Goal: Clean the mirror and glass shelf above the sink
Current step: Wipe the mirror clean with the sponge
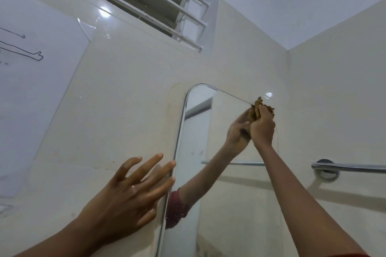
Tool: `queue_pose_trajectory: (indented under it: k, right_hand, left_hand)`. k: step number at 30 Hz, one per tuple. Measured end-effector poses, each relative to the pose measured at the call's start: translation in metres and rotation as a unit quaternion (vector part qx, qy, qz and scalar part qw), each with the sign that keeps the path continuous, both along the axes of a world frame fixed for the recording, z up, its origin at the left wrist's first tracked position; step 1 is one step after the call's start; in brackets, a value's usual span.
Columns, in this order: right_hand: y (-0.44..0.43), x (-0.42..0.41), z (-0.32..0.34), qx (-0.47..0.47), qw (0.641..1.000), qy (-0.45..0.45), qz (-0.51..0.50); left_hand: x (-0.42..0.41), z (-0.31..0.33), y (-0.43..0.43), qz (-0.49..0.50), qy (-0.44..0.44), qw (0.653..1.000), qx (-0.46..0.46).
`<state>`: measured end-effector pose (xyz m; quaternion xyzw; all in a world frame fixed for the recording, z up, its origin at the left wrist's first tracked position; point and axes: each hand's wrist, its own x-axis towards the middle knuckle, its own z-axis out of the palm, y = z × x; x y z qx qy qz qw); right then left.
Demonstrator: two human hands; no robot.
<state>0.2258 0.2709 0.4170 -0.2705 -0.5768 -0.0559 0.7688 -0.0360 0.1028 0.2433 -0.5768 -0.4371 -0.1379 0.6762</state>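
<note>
I see one rounded mirror point(219, 152), one brown cloth point(259, 108), one chrome towel bar point(351, 167), one louvred window point(150, 0), one paper sheet point(35, 89) taped up, and my two hands: left hand point(125, 196), right hand point(262, 129).

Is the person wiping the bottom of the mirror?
No, the right hand presses a brown cloth against the mirror's top right corner.

No words, brands or numbers can be read. The paper sheet point(31, 81) at the left of the frame carries only a hand-drawn arrow and an outlined arm.
</note>
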Motion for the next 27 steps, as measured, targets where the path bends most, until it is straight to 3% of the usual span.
queue_pose_trajectory:
  k: [6, 11, 17, 21, 27]
  right_hand:
    - [-0.025, -0.042, 0.007, 0.111, 0.992, -0.062, 0.001]
    - [-0.061, -0.093, -0.005, 0.195, 0.964, -0.180, -0.004]
    - [-0.047, -0.085, -0.010, 0.274, 0.916, -0.246, -0.160]
    - [-0.006, -0.045, -0.004, 0.212, 0.945, -0.177, -0.177]
    - [0.036, 0.040, -0.008, -0.026, 0.996, -0.015, -0.082]
  left_hand:
    - [-0.002, 0.000, 0.002, 0.007, 0.002, 1.000, 0.010]
    - [-0.003, 0.000, 0.003, -0.012, 0.007, 1.000, 0.026]
    - [-0.001, 0.002, 0.003, -0.007, 0.027, 0.999, 0.022]
    - [0.000, 0.001, 0.001, 0.004, 0.016, 1.000, -0.003]
    - [-0.002, 0.001, 0.003, 0.016, 0.011, 0.999, 0.027]
